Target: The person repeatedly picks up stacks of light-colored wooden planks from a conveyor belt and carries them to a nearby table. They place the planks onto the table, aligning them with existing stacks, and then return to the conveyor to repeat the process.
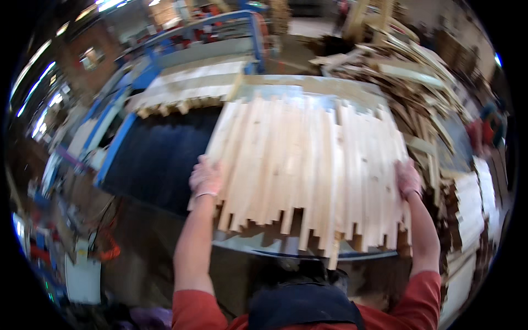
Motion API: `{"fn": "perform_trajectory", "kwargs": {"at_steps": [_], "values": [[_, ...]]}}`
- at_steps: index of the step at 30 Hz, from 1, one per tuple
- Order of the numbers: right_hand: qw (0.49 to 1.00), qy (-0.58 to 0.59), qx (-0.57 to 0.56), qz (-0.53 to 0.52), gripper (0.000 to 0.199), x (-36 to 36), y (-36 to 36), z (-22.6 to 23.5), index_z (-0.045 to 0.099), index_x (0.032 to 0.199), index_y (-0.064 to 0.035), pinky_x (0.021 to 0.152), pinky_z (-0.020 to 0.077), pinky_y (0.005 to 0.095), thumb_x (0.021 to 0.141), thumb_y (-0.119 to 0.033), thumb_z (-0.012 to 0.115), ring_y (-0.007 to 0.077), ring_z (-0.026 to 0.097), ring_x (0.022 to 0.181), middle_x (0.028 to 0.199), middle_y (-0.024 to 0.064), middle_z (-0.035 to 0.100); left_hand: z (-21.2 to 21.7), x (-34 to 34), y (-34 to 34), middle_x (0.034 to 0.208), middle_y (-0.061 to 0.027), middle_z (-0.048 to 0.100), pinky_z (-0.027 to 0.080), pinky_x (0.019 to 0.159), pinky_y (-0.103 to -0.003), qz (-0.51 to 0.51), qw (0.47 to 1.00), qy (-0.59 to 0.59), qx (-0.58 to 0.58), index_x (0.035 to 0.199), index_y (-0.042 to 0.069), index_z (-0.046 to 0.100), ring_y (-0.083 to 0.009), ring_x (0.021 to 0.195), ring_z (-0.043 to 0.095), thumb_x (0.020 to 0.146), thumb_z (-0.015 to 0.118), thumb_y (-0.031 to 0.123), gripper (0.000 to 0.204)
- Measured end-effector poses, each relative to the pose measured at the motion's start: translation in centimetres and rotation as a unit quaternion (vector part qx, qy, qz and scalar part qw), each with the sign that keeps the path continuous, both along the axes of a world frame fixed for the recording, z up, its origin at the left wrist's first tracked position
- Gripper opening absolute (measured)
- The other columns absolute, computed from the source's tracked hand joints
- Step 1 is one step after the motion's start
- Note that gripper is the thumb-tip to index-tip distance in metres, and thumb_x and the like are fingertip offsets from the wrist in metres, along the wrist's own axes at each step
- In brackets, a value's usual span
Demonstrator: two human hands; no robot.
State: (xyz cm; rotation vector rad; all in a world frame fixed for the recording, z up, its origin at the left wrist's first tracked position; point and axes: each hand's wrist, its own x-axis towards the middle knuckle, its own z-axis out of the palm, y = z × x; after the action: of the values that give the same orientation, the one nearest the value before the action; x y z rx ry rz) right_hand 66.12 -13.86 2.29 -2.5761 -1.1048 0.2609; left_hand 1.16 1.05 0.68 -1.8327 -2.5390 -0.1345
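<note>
A bundle of pale wooden slats (308, 165) is lying side by side on a table (308, 250), with uneven ends hanging over the near edge. The left hand (206, 177), in a thin glove, is pressing flat against the left side of the bundle, fingers spread on the outer slat. The right hand (408, 177), also gloved, is pressing against the right side, so the slats are being squeezed between both hands.

Around the bundle: a dark conveyor belt (159, 154) with a blue frame (118, 140) is standing just to the left, and more slats (187, 88) are lying at its far end. To the right, a big loose pile of scrap wood (407, 66) is rising behind the table, and stacked boards (467, 209) are standing near the right forearm. A bin cannot be made out with certainty; the picture is blurred at the rim.
</note>
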Motion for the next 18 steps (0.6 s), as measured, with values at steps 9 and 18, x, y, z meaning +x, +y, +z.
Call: {"fn": "perform_trajectory", "kwargs": {"at_steps": [9,18], "values": [[0.999,0.003,0.016,0.032,0.073,2.0,0.3,-2.4,0.045,0.151,0.0021,0.099,0.0476,0.0592,0.104,-0.055,0.05,0.0547,0.061,0.121,0.125,0.0375,0.067,0.8,0.6,-0.3,0.138,-0.0195,0.064,0.059,0.094,-0.051,0.045,0.997,-0.043,-0.041,0.163,0.014,0.034,-0.0344,0.12,0.07,0.101,0.043,0.075,0.087],[0.998,0.019,0.045,0.042,0.08,3.5,0.8,-4.0,0.039,0.16,0.0021,0.109,0.0472,0.0491,0.106,-0.055,0.05,0.0481,0.061,0.129,0.141,0.0315,0.064,2.1,0.7,-0.8,0.144,-0.0142,0.062,0.056,0.097,-0.049,0.061,0.993,-0.093,-0.048,0.164,0.016,0.036,-0.0309,0.127,0.066,0.102,0.047,0.072,0.084]]}}
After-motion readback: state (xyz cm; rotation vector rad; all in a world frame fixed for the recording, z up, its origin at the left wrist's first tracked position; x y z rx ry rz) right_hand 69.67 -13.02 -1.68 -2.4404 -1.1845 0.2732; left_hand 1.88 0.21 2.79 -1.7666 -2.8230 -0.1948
